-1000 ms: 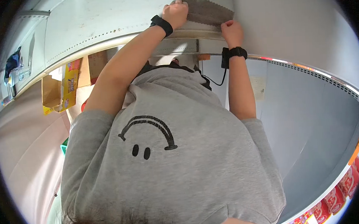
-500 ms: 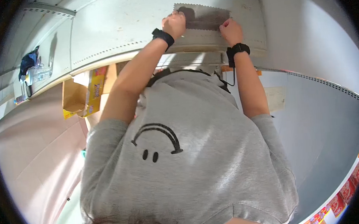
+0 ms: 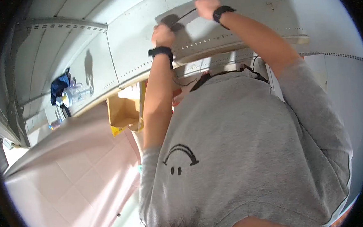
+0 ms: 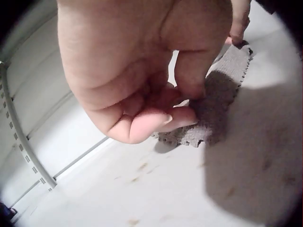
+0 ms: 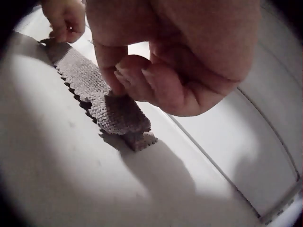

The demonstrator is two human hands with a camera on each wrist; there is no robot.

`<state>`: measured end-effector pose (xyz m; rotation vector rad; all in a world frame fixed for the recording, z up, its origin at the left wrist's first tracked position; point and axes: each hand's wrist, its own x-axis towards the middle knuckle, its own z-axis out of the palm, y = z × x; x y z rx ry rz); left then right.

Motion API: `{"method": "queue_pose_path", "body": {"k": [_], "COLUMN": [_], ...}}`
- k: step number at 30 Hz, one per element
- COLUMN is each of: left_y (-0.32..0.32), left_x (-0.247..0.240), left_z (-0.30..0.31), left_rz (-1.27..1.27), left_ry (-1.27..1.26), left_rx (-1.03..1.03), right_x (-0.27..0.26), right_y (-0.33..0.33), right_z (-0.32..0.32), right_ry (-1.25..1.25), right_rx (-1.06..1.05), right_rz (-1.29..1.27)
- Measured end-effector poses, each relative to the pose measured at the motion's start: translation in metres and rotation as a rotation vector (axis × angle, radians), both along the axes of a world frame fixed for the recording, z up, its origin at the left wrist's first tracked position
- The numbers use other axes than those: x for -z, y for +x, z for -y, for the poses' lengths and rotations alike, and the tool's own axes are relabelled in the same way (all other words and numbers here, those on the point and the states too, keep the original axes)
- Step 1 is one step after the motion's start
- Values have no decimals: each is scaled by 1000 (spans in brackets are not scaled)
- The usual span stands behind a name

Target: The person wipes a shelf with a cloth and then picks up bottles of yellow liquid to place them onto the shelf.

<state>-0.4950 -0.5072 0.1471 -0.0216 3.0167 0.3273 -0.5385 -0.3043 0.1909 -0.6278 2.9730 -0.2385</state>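
Observation:
A grey-brown cleaning cloth (image 4: 227, 87) with zigzag edges is stretched between both hands over a pale metal shelf (image 3: 242, 24). My left hand (image 3: 163, 35) pinches one end of it between thumb and curled fingers. At the other end my right hand (image 3: 207, 7) grips it, further from my body. In the head view the cloth shows edge-on as a thin dark line. Seen from the right wrist, its woven surface (image 5: 85, 80) hangs down from the fingers, with the near end folded over. Shadows of hands and cloth fall on the shelf.
At the left of the shelf lie clear plastic bottles (image 3: 77, 95) beside a dark blue crumpled item (image 3: 60, 86). A torn-open yellow cardboard box (image 3: 124, 110) stands below the shelf's perforated front edge. Pink tiled floor (image 3: 74, 180) spreads at lower left.
The view has turned toward the left. The cloth has gone from lying flat over the shelf to edge-on and slanted, and my right hand has moved further away, above the left one.

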Motion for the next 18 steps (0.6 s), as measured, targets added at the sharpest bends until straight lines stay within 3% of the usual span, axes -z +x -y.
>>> {"method": "queue_pose_path", "body": {"k": [1,3,5,7,8,12,18], "left_y": [-7,5,6,15,17,26,14], "left_x": [19,-3,4,-18,-15,-22,-15], "left_z": [26,51,89,107,124,149,133], "left_rz": [-2,6,43,135,136,109,165], "left_ry": [-34,-2,-184,-136,5,5,49], "left_rx": [-9,-113,-27,-175,-255,-284,-250], "right_x": [5,16,11,17,19,14,25], "right_y": [-4,-10,-3,1,2,12,12], "right_z": [20,60,95,126,139,155,135], "right_ry": [10,18,-30,-12,-41,-55,-18], "right_rx": [-40,-65,-96,-146,-145,-183,-121], "right_rz": [-4,-25,-23,-15,-19,0,67]}}
